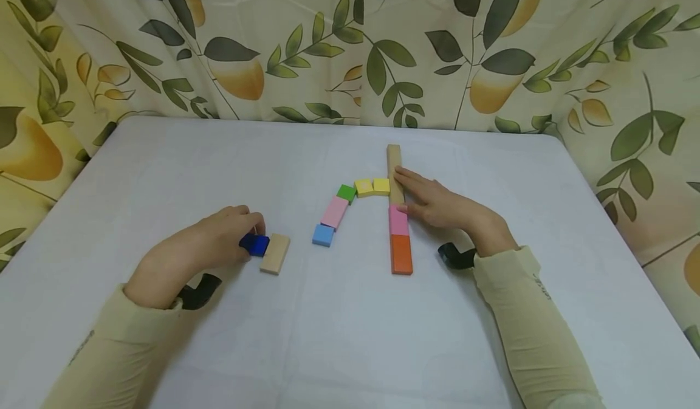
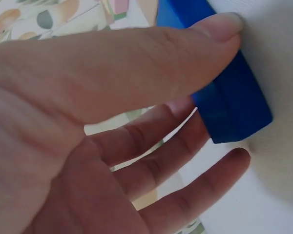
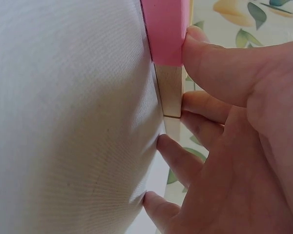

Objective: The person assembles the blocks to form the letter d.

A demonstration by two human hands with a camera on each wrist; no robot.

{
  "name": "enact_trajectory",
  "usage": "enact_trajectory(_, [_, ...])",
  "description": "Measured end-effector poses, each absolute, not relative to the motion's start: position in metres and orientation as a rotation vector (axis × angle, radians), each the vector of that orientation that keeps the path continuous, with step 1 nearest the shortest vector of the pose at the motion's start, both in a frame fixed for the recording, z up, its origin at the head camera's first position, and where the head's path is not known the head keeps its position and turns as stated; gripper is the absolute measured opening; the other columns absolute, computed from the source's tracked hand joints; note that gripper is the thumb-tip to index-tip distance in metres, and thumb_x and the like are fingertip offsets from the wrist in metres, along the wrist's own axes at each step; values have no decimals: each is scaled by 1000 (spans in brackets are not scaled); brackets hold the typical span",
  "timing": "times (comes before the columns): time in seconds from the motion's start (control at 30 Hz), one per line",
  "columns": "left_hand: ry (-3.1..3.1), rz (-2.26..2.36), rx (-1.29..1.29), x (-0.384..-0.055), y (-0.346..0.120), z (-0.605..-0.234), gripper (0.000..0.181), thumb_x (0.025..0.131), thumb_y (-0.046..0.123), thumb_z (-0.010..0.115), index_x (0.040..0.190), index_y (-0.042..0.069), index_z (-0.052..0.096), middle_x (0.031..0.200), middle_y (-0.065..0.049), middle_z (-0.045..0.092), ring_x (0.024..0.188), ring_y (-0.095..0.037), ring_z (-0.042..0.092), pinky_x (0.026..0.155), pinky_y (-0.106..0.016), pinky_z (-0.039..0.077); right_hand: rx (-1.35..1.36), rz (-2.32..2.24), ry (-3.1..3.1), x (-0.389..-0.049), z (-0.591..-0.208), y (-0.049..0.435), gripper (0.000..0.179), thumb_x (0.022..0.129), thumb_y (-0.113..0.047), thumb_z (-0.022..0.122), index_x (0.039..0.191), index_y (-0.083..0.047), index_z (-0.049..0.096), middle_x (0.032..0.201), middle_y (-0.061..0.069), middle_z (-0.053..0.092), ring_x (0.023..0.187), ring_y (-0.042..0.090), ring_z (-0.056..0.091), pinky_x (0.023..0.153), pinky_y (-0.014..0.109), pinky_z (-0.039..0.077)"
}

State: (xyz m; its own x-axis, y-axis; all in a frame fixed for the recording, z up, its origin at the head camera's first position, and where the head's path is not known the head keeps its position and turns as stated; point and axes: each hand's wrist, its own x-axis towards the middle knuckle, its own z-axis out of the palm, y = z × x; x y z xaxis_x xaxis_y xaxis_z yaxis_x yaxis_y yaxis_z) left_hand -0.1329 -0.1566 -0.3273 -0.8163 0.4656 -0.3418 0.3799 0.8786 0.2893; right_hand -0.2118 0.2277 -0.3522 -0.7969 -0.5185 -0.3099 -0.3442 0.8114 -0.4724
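My left hand (image 1: 219, 233) pinches a dark blue block (image 1: 256, 245) between thumb and fingers, low over the table at the left. Right beside that block lies a plain wooden block (image 1: 275, 254). In the left wrist view the thumb lies across the blue block (image 2: 239, 102), with fingertips behind it. My right hand (image 1: 437, 203) rests along a straight column of blocks, its fingers extended. Its fingertips touch the plain wooden piece (image 1: 394, 163), and its thumb is on the pink block (image 1: 398, 220). An orange block (image 1: 401, 254) ends the column nearest me.
From the column a curved row runs left: two yellow blocks (image 1: 381, 186), a green block (image 1: 347, 193), a light pink block (image 1: 335, 212) and a light blue block (image 1: 323, 235). A white cloth (image 1: 339, 336) covers the table. Behind hangs a leaf-patterned curtain (image 1: 306, 93).
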Motion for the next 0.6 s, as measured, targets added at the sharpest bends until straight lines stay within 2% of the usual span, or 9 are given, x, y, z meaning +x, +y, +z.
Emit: enact_trajectory(0.6, [2730,253,702,-143,-152,-313,32,85,3,76,115,2,63,110,-17,63,105,-33,61,90,-48,53,-641,-553,2561,-213,-353,229,72,102,-27,51,159,-7,11,168,12,3,154,38,4,119,66,1])
